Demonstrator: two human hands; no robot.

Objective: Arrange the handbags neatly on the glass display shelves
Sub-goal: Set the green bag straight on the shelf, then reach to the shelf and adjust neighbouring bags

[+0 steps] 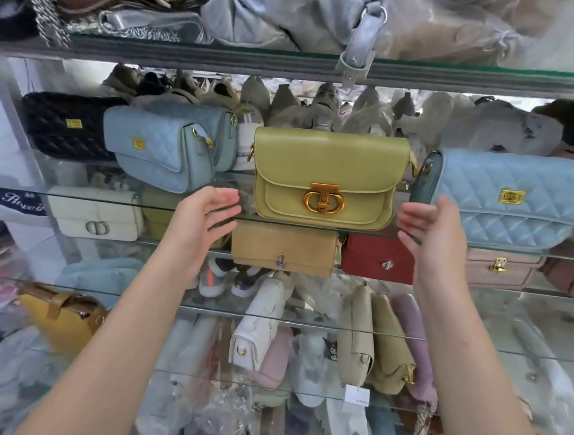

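Observation:
An olive-green handbag [328, 177] with a gold clasp stands upright at the middle of a glass shelf [108, 200]. My left hand [203, 219] is open just left of its lower corner, not touching it. My right hand [430, 235] is open just right of it, fingers spread, also apart from the bag. A light-blue quilted bag [517, 201] sits on the same shelf to the right. Another light-blue quilted bag [167, 146] sits to the left, turned at an angle, with a black quilted bag [66, 124] beyond it.
The shelf below holds a white bag [97, 214], a tan bag [283, 248], a red bag [378, 262] and a pink bag [501, 268]. Lower shelves carry several upright bags and plastic-wrapped stock. A grey strap [359, 41] hangs over the top shelf's edge.

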